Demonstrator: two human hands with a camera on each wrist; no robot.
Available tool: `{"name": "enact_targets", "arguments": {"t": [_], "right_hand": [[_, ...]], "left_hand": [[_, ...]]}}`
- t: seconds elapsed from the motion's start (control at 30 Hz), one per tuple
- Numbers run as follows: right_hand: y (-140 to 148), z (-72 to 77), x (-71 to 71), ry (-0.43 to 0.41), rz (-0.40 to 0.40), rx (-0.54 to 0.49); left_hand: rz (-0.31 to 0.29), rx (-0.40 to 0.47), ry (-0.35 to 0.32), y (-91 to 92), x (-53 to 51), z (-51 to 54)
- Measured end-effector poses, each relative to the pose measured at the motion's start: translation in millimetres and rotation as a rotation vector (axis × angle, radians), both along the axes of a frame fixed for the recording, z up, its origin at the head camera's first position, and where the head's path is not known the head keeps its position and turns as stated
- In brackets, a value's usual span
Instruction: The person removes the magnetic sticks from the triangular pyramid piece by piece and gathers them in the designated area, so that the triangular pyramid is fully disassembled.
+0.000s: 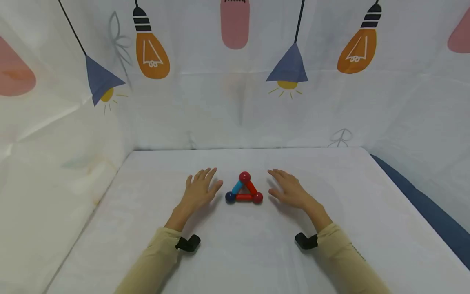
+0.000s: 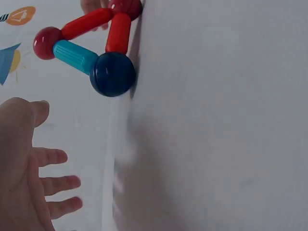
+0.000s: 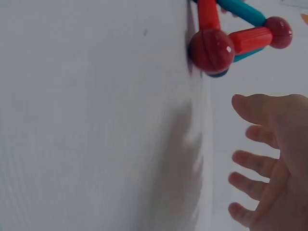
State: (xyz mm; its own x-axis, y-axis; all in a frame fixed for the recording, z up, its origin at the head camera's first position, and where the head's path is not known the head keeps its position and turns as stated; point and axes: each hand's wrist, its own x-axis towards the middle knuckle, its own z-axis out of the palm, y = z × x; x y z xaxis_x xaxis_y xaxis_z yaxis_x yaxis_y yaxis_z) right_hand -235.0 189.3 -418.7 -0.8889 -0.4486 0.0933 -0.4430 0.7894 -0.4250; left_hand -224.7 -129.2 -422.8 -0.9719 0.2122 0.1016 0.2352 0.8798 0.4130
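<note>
Centrally placed ball-and-rod toy: on the bench, about midway between its side edges, towards the far edge; the upper red ball is raised off the surface.
Left hand: fingers apart and straightened, near the dark blue ball, with a gap between.
Right hand: fingers apart, loosely extended, near the lower red ball, not touching.
Sleeves: pale yellow, a black wrist attachment at each.
Backdrop: white, behind the far edge, printed with orange bulbs.

head: from above, forward-down | both wrist views: close, low, rolled sideways | all share: ball-and-rod triangle
</note>
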Motion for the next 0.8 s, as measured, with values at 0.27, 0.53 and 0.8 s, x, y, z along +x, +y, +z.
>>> {"name": "enact_targets", "arguments": {"t": [0.27, 0.53, 0.8], "right_hand": [[-16.7, 0.4, 4.7, -0.096, 0.068, -0.225], [-40.3, 9.4, 4.0, -0.108, 0.096, -0.332], [-54.1, 10.9, 2.9, -0.117, 0.098, -0.375]], "left_hand": [[-0.127, 0.177, 0.017, 20.7, -1.2, 6.2], [-0.269, 0.245, -0.019, 39.5, -7.5, 37.0], [-0.359, 0.178, -0.088, 51.1, -8.6, 46.5]]}}
